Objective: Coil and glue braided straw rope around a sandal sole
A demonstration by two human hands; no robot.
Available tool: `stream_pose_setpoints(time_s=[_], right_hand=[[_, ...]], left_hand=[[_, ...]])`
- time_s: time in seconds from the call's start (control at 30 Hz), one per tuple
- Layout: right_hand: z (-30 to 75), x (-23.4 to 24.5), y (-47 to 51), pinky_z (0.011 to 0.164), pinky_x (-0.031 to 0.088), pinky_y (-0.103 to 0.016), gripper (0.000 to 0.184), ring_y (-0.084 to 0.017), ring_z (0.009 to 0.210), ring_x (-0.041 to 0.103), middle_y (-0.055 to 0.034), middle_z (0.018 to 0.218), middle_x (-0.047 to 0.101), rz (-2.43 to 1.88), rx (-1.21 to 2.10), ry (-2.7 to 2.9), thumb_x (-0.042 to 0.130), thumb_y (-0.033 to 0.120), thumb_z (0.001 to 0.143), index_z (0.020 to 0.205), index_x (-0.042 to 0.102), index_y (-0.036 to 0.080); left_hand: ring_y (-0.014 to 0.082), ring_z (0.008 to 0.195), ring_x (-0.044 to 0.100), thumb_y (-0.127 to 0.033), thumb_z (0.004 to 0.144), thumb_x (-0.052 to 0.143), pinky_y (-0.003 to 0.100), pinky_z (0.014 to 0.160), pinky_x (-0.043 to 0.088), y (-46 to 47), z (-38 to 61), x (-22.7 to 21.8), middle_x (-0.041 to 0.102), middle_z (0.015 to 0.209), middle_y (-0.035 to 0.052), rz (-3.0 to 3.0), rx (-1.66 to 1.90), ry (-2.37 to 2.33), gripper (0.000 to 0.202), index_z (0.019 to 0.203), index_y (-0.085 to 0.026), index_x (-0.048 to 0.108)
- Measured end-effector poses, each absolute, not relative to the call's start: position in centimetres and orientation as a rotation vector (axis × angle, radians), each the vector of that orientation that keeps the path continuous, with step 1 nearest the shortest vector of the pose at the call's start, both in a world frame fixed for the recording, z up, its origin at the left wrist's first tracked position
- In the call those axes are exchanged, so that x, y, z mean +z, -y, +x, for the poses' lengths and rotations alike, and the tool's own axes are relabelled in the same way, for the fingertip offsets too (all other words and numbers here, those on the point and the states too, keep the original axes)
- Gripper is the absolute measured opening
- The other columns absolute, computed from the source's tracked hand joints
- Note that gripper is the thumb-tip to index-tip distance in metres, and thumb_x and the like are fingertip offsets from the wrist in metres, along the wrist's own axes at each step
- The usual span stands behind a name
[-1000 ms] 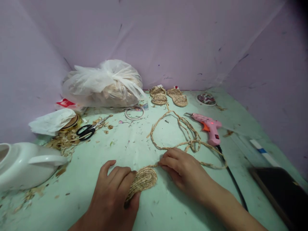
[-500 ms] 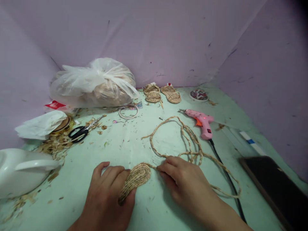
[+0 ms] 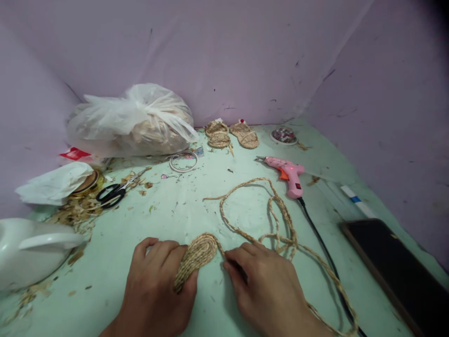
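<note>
My left hand [image 3: 154, 285] is closed on an oval coil of braided straw [image 3: 196, 255] lying on the green table [image 3: 168, 220], thumb at its near end and fingers over its left edge. My right hand [image 3: 263, 288] pinches the braided straw rope [image 3: 277, 215] just where it leaves the coil's right side. The loose rope loops away across the table toward the far right and trails past my right wrist.
A pink glue gun [image 3: 286, 172] with a black cord lies at the right, a dark flat slab [image 3: 400, 267] beyond it. Scissors [image 3: 114, 192], straw scraps, a white pot [image 3: 31, 250], a plastic bag [image 3: 133, 121] and small straw sandals [image 3: 231, 133] sit at left and rear.
My right hand has slid nearer along the rope, drawing it round the coil's right side. The rope loops have shifted closer. The view has tilted slightly.
</note>
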State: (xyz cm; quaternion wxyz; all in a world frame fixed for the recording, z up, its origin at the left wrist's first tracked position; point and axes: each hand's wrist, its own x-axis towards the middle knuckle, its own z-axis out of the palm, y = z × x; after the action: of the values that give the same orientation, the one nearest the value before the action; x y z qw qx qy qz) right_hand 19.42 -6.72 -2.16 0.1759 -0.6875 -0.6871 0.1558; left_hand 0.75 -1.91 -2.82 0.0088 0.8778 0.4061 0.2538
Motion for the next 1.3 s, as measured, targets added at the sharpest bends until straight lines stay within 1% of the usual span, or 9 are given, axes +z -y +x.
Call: stream_pose_setpoints(time_s=[0.13, 0.2, 0.3, 0.43, 0.57, 0.73, 0.93, 1.07, 1.3], right_hand=[[19.1, -2.3, 7.1, 0.069, 0.035, -0.034, 0.016, -0.021, 0.066, 0.059, -0.002, 0.068, 0.067, -1.894, 0.394, 1.944, 0.053, 0.018, 0.078, 0.074, 0.068, 0.023], [18.9, -2.4, 7.3, 0.07, 0.034, -0.034, 0.016, -0.021, 0.064, 0.058, -0.002, 0.066, 0.066, -1.871, 0.352, 1.935, 0.054, 0.018, 0.078, 0.074, 0.068, 0.023], [18.5, -2.6, 7.6, 0.066, 0.032, -0.032, 0.015, -0.019, 0.062, 0.056, -0.0017, 0.064, 0.065, -1.87, 0.28, 1.914, 0.054, 0.017, 0.078, 0.073, 0.067, 0.022], [18.0, -3.3, 8.2, 0.059, 0.03, -0.031, 0.017, -0.02, 0.064, 0.056, -0.002, 0.068, 0.064, -1.899, 0.321, 1.844, 0.051, 0.017, 0.08, 0.074, 0.066, 0.023], [17.5, -3.8, 8.7, 0.059, 0.03, -0.031, 0.019, -0.02, 0.067, 0.055, -0.0024, 0.07, 0.062, -1.879, 0.364, 1.776, 0.048, 0.016, 0.081, 0.074, 0.064, 0.023], [17.2, -3.6, 8.7, 0.06, 0.028, -0.031, 0.016, -0.019, 0.066, 0.052, -0.0019, 0.068, 0.061, -1.827, 0.354, 1.786, 0.052, 0.015, 0.078, 0.074, 0.065, 0.023], [16.8, -3.5, 8.7, 0.059, 0.028, -0.03, 0.014, -0.018, 0.065, 0.051, -0.0013, 0.067, 0.059, -1.81, 0.355, 1.782, 0.055, 0.012, 0.075, 0.07, 0.063, 0.023], [16.7, -3.3, 8.7, 0.058, 0.029, -0.03, 0.014, -0.018, 0.067, 0.053, -0.0018, 0.07, 0.06, -1.83, 0.424, 1.83, 0.056, 0.01, 0.071, 0.072, 0.063, 0.022], [16.7, -2.9, 8.7, 0.058, 0.03, -0.031, 0.016, -0.02, 0.07, 0.054, -0.0032, 0.073, 0.06, -1.852, 0.469, 1.906, 0.055, 0.01, 0.07, 0.077, 0.064, 0.021]], left_hand=[[0.0205, 0.07, 0.057, -0.019, 0.076, 0.056, 0.046, 0.078, 0.038, 2.1, 1.0, -2.8, 0.063, 0.077, 0.0045, 2.736, 0.785, -1.295, 0.007, 0.083, -0.018, 0.057], [0.0205, 0.068, 0.056, -0.019, 0.075, 0.056, 0.045, 0.076, 0.039, 2.2, 1.1, -2.8, 0.062, 0.075, 0.0042, 2.743, 0.773, -1.304, 0.007, 0.082, -0.018, 0.057], [0.0204, 0.065, 0.055, -0.02, 0.075, 0.056, 0.043, 0.072, 0.038, 2.4, 1.3, -2.8, 0.06, 0.07, 0.0038, 2.768, 0.757, -1.315, 0.006, 0.081, -0.018, 0.057], [0.0204, 0.062, 0.053, -0.021, 0.077, 0.054, 0.041, 0.07, 0.038, 2.7, 1.5, -2.7, 0.057, 0.065, 0.0027, 2.783, 0.737, -1.35, 0.003, 0.076, -0.019, 0.056], [0.0217, 0.06, 0.049, -0.023, 0.076, 0.053, 0.04, 0.068, 0.037, 2.8, 1.7, -2.6, 0.054, 0.061, 0.0026, 2.812, 0.699, -1.413, 0.006, 0.073, -0.019, 0.056], [0.0225, 0.059, 0.048, -0.026, 0.075, 0.054, 0.038, 0.066, 0.037, 2.9, 2.0, -2.6, 0.052, 0.058, 0.0019, 2.845, 0.67, -1.458, 0.009, 0.068, -0.02, 0.055], [0.0219, 0.058, 0.049, -0.026, 0.075, 0.055, 0.036, 0.065, 0.037, 3.2, 2.3, -2.5, 0.052, 0.058, 0.0012, 2.86, 0.596, -1.544, 0.011, 0.065, -0.021, 0.053], [0.023, 0.058, 0.05, -0.028, 0.075, 0.054, 0.037, 0.063, 0.037, 3.3, 2.4, -2.5, 0.052, 0.058, 0.0018, 2.859, 0.542, -1.581, 0.013, 0.064, -0.021, 0.053], [0.0234, 0.059, 0.051, -0.028, 0.081, 0.049, 0.038, 0.063, 0.037, 3.9, 2.3, -2.1, 0.055, 0.063, 0.0035, 2.81, 0.495, -1.531, 0.015, 0.072, -0.019, 0.057]])
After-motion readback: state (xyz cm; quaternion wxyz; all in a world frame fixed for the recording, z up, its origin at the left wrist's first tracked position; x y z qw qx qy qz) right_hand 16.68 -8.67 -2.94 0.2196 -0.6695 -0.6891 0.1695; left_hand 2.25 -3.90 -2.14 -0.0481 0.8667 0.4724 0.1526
